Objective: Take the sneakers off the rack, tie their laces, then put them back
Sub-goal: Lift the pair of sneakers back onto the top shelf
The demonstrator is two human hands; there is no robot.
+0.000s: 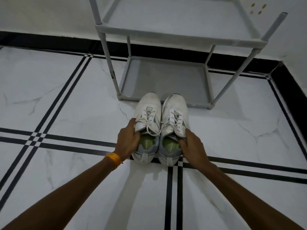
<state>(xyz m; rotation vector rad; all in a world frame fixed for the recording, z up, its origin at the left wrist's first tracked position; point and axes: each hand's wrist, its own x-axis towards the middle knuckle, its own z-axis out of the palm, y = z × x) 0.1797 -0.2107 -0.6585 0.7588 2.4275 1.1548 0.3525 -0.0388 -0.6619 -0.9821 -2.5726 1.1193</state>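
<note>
Two white sneakers with green insoles stand side by side on the floor, toes pointing at the rack. My left hand grips the outer collar of the left sneaker, fingers inside its opening. My right hand pinches the outer collar of the right sneaker. The laces lie over the tongues with loops showing; I cannot tell how tightly they are tied. The grey shoe rack stands just beyond the toes, and both of its shelves hold nothing.
White marble floor tiles with black stripe inlays spread all around. A black skirting band runs along the white walls behind and to the right of the rack. An orange band circles my left wrist.
</note>
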